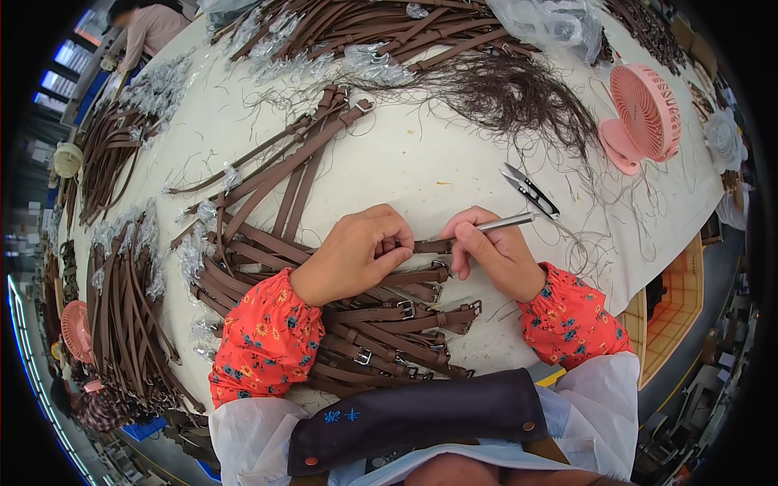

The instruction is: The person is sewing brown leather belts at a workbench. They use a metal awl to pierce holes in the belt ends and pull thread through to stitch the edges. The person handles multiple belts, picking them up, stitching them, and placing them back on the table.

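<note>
My right hand (490, 247) is closed around a slim silver metal tool (509, 221), whose thin end points toward my left hand. Just left of it, my left hand (356, 247) has its fingers curled in a pinch; what they hold is hidden. Between the two hands shows a short end of a brown leather strap (434, 246), close to the fingertips of both. Below, under my left hand and sleeve, many brown straps with silver buckles (405, 309) lie in a loose fan. A pair of black-handled thread snips (531, 191) rests beyond my right hand.
More bundled brown straps (121, 304) with clear plastic wrap lie at left, and another heap (389, 28) at the far side. A tangle of dark threads (519, 93) spreads before it. A pink fan (644, 113) stands at right. Another person (150, 32) is at the far left.
</note>
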`<state>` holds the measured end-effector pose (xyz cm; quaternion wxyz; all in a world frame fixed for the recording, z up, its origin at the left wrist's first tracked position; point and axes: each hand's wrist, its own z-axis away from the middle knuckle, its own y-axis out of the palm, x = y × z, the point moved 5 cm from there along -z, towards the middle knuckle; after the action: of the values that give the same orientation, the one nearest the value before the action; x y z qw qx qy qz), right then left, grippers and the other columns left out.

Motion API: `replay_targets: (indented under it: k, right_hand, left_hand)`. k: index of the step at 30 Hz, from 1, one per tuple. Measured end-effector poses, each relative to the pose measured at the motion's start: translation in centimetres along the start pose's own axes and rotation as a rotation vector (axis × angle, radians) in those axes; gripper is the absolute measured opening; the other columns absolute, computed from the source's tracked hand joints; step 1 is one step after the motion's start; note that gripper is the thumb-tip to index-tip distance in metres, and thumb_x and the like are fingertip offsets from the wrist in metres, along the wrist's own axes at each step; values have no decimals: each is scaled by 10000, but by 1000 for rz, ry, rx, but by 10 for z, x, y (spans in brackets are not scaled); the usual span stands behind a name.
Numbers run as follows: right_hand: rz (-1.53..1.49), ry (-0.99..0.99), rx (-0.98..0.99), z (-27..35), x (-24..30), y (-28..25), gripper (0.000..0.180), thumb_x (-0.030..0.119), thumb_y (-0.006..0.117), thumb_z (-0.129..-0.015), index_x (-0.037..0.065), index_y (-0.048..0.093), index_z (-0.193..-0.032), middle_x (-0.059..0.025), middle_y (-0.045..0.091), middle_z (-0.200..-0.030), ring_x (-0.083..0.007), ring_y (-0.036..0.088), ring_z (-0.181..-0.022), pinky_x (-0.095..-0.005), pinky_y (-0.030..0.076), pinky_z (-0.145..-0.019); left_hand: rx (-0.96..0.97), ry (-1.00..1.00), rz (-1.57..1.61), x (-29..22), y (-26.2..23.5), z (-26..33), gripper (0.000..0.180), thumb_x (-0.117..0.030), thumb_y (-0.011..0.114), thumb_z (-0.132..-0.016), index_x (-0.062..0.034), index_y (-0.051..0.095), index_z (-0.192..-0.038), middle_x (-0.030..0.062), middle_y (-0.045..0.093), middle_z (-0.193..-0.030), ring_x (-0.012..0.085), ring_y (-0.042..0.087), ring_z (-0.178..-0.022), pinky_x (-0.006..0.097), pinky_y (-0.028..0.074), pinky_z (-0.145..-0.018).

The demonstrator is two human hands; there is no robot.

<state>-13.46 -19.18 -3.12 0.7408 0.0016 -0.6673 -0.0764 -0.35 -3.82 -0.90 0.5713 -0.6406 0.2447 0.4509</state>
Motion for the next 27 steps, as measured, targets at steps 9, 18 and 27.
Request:
replay_targets:
  k: [9,18,27]
  right_hand:
    - [9,-15,8,0,1,0,308,283,462,-1111,12,607,-1108,-27,627,-737,-79,591,-628,-227,488,-595]
    - [72,-156,-91,1,2,-5,289,262,479,-1106,21,612,-1193,-65,678,-892,-112,648,-807,-253,512,-760]
    - [177,-104,174,8,7,13,243,203,515,-1089,41,613,-1241,-118,725,-1070,-214,716,-968,-338,562,-849]
  left_hand:
    - [8,-6,-1,0,0,0,72,-35,726,-880,-24,666,-920,56,605,-877,120,604,-690,269,479,-604]
    - [0,20,-12,-1,3,1,63,-32,722,-892,-19,701,-950,60,631,-846,127,600,-688,279,491,-615]
    - [52,-94,-103,-5,-34,7,137,-87,714,-925,-17,711,-1043,98,717,-968,165,665,-847,294,527,-747]
